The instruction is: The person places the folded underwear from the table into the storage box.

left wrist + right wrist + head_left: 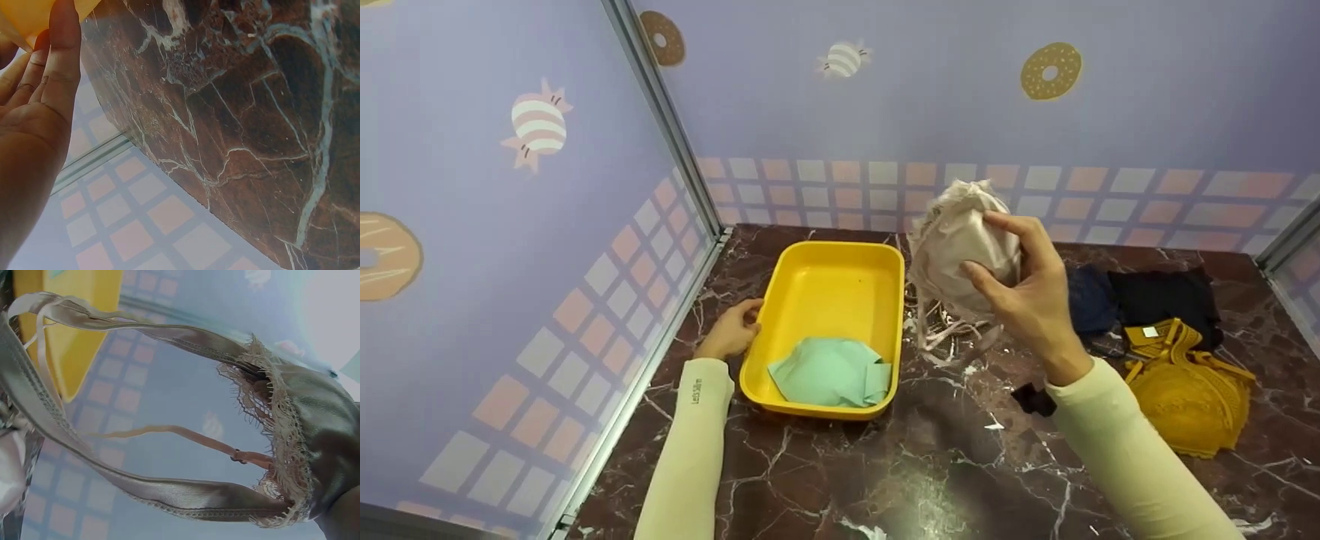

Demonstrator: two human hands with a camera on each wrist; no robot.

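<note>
My right hand pinches a pale beige, lace-trimmed bra between thumb and fingers, raised beside the tray with its cups bunched together. In the right wrist view the lace edge shows up close, and the bra's band loops out toward the left. Thin straps dangle below it. At the left side of a yellow tray, my left hand grips the rim with its fingertips. Inside the tray's near end lies a folded mint-green garment.
To the right lie a mustard-yellow bra, a black garment and a dark blue one. A small dark piece sits near the right sleeve. Patterned panels stand at the back and sides of the marbled tabletop.
</note>
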